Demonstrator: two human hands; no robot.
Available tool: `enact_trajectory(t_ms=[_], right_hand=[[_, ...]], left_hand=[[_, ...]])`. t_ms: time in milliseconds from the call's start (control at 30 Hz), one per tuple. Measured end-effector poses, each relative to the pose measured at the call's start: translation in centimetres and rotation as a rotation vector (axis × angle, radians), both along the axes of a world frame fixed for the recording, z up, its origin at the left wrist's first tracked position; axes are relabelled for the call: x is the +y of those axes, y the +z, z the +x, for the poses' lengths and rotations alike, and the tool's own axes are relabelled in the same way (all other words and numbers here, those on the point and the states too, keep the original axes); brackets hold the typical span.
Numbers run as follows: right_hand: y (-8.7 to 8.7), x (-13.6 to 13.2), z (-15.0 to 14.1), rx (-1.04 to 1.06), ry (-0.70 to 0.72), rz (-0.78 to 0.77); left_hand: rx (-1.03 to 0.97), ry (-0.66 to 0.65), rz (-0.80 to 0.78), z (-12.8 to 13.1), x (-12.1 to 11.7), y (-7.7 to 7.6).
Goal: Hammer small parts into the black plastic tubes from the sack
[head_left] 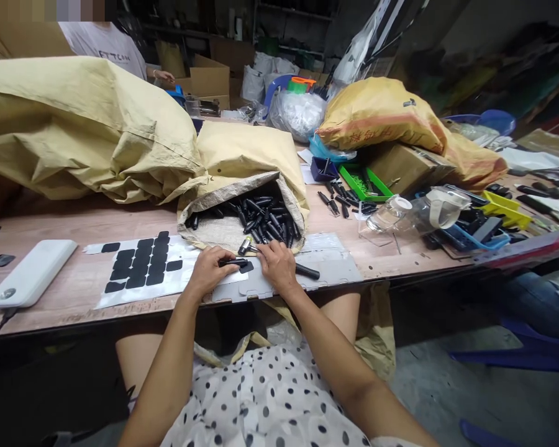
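My left hand (211, 268) rests on the table edge with fingers curled round a slim black rod-like part (233, 263) that lies over a small black sticker. My right hand (276, 266) sits just beside it, fingers bent, pinching a small metal-tipped piece (246, 247) near the mouth of the open sack (242, 211). The sack is full of several black cylindrical parts (261, 217). Another black cylinder (306, 271) lies under my right wrist on a grey sheet (328, 267). A white backing sheet with several black stickers (142, 266) lies left of my left hand.
A large tan sack (79, 124) fills the left of the wooden table (65, 230). A white power bank (30, 272) lies at the near left. Green (366, 181) and yellow (505, 210) trays, a clear jug (419, 214) and boxes crowd the right. Another person stands at the far left.
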State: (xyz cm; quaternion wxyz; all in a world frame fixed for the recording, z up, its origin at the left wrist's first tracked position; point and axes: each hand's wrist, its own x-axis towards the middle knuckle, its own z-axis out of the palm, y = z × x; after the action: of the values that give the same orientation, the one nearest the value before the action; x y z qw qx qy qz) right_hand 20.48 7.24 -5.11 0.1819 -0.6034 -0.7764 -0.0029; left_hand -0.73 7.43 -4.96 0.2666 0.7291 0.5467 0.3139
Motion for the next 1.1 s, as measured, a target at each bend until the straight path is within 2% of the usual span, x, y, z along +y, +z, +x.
enact_trajectory(t_ms=[167, 300, 433, 633, 733, 900, 1100], right_hand=[[0.4, -0.3, 0.4, 0.046, 0.016, 0.026], [1.3, -1.4, 0.8, 0.191, 0.016, 0.077], [1.6, -2.6, 0.8, 0.301, 0.084, 0.083], [0.9, -3.7, 0.6, 0.201, 0.109, 0.037], [1.2, -3.8, 0.6, 0.178, 0.103, 0.015], [2.1, -3.9, 0.5, 0.182, 0.107, 0.065], [1.3, -4.0, 0.5, 0.151, 0.114, 0.018]], left_hand=[[0.073, 0.009, 0.097, 0.3, 0.3, -1.1], [0.119, -0.005, 0.103, 0.3, 0.1, -1.1], [0.139, 0.013, 0.081, 0.5, 0.0, -1.0], [0.134, 0.010, 0.053, 0.7, 0.1, -0.9], [0.141, 0.019, 0.036, 0.7, 0.0, -0.8], [0.140, 0.030, 0.030, 0.8, 0.0, -0.7], [0.139, 0.028, 0.019, 0.9, 0.0, -0.5]])
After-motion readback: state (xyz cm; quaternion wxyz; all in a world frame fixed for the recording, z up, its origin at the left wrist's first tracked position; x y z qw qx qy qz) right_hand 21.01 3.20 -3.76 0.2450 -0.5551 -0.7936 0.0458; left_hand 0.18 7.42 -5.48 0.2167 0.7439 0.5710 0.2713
